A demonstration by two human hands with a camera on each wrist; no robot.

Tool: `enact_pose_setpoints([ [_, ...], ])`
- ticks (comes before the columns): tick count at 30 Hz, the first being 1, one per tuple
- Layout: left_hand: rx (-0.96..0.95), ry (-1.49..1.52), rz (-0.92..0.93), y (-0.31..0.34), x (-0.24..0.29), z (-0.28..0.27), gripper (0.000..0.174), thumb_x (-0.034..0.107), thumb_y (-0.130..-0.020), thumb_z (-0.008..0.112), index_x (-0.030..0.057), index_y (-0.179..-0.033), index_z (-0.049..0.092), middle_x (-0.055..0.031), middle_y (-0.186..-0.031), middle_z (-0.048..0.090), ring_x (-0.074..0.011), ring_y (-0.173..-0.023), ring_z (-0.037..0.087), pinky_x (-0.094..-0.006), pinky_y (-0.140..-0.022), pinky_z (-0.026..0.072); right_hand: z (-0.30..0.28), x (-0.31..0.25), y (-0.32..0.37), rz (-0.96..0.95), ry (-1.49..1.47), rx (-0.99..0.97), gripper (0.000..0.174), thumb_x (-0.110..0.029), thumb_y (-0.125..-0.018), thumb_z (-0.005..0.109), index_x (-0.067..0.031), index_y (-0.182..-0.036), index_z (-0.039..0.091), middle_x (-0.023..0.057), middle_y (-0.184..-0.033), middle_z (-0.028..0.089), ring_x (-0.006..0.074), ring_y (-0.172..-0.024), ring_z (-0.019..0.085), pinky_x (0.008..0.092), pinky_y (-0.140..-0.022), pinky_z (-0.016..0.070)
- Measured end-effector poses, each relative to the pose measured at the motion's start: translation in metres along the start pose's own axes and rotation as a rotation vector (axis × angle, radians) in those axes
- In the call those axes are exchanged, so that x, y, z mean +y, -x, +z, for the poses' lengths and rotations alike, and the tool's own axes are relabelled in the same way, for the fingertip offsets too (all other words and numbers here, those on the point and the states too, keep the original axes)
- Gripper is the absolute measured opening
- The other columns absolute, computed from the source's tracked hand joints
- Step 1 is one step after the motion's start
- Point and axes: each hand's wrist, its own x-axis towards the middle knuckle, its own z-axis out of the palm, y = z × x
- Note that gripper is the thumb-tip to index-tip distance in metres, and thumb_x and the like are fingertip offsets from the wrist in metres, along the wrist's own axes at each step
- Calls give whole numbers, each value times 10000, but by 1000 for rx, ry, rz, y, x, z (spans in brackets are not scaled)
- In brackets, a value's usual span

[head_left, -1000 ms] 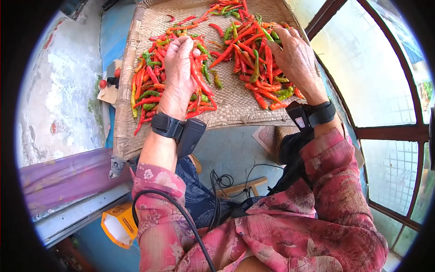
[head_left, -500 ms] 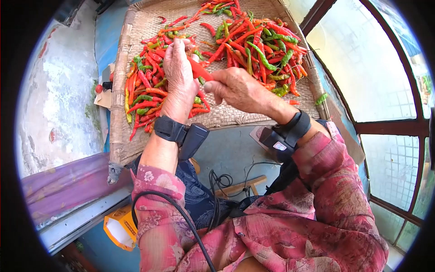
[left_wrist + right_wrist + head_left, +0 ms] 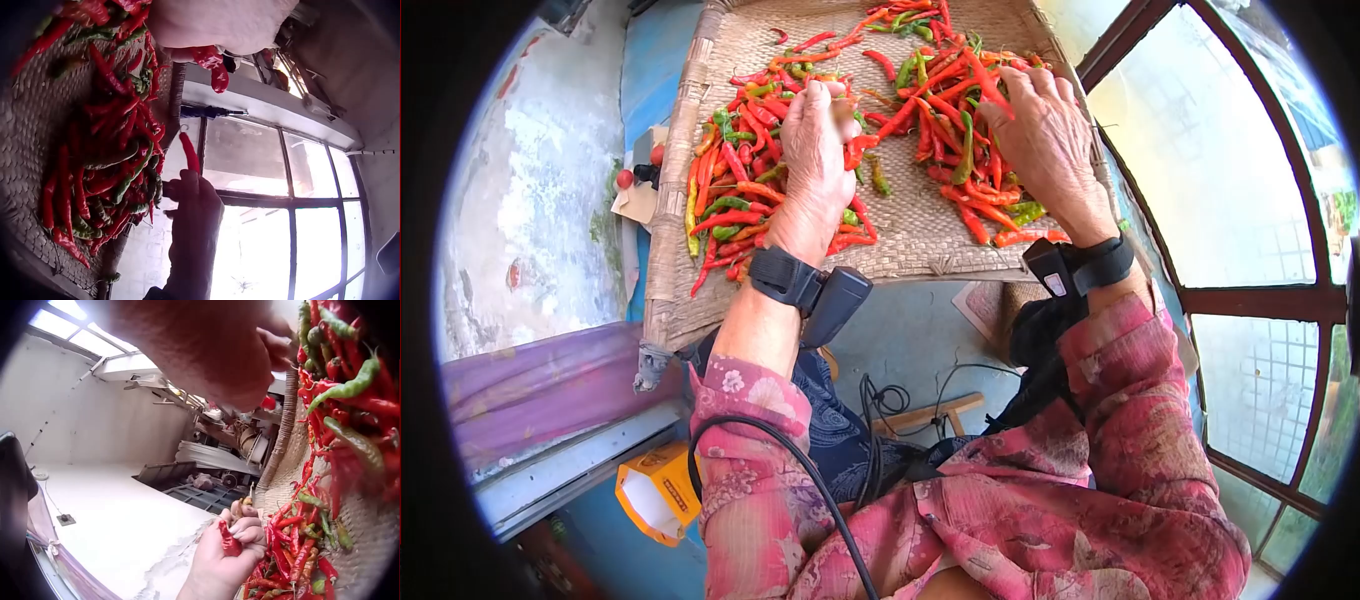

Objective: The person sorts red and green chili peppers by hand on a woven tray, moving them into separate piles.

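In the head view my left hand is over the left heap of chili peppers, its fingers curled round red chili peppers. One wrinkled red end sticks out of that fist in the right wrist view. My right hand is above the right heap of red and green chili peppers. Between its thumb and fingers it pinches a single long red chili pepper. The left wrist view shows this chili pepper pointing up from the fingers, its stem end free.
Both heaps lie on a woven tray with a raised rim. Framed windows stand close on the right, a worn wall on the left. Below are black cables, a wooden stool and an orange box.
My right hand went from the right heap to the left hand, then back over the right heap, where it now pinches a red chili pepper. My left hand stays over the left heap.
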Motion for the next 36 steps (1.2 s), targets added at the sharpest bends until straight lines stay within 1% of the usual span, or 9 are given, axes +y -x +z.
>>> enact_pose_setpoints([
  [3,5,16,1,4,0,7,267,301,-955,476,43,-938,542,-47,-788,544,-86,-588,448,-213,-498,380,-11,-33,1,-6,-283,-136,327,-241,-847,638,-25,-1080,559,111,-809,638,287,-730,623,342,-671,506],
  [5,-52,-3,-13,4,-6,6,278,309,-958,467,44,-956,548,-50,-826,552,-97,-667,495,-224,-563,420,-9,-61,9,309,-1138,-476,267,-171,-798,677,-4,-961,548,153,-737,627,303,-685,637,375,-602,507],
  [8,1,-176,-15,16,-5,21,297,324,-960,459,43,-995,551,-57,-885,557,-113,-781,530,-245,-665,454,-6,-84,12,328,-1252,-345,184,-104,-811,641,-16,-904,510,151,-698,617,298,-670,640,373,-584,496],
  [19,-85,-35,3,-7,7,-3,408,145,-932,496,94,-1307,345,-114,-1013,622,-105,-687,540,-208,-599,472,-11,-25,-4,307,-984,-331,118,-122,-893,578,-21,-934,532,25,-762,593,94,-652,555,238,-596,467],
  [25,-331,-221,-101,-2,5,-2,189,193,-925,537,76,-1074,547,-60,-970,645,-68,-731,549,-209,-622,479,-5,5,-8,-3,-85,73,223,-174,-847,631,-25,-1005,584,103,-770,630,236,-665,613,313,-598,480],
  [27,-389,-340,-70,6,-1,5,199,222,-918,555,67,-1042,579,-32,-928,645,-61,-721,553,-211,-630,481,-4,-9,-8,7,-279,111,291,-279,-802,670,-18,-907,597,136,-685,615,301,-624,603,367,-572,474],
  [30,-574,-523,-168,22,-12,16,280,273,-909,573,32,-1051,591,-1,-859,622,-65,-712,575,-218,-654,488,-6,-38,-2,399,-999,-371,287,-271,-820,651,10,-830,597,178,-658,602,325,-628,614,386,-556,470],
  [34,-644,-656,-197,25,-19,18,282,267,-883,606,24,-1026,592,-23,-842,631,-105,-733,599,-257,-697,499,3,-28,-4,306,-718,-313,282,-259,-817,619,11,-753,566,219,-663,585,381,-648,604,430,-565,480],
  [36,-695,-1199,279,21,-19,14,314,231,-815,667,45,-1052,579,-86,-988,618,-202,-899,591,-331,-803,477,4,-14,-10,320,-511,-303,320,-316,-814,608,-8,-739,563,219,-664,593,382,-670,613,442,-580,492],
])
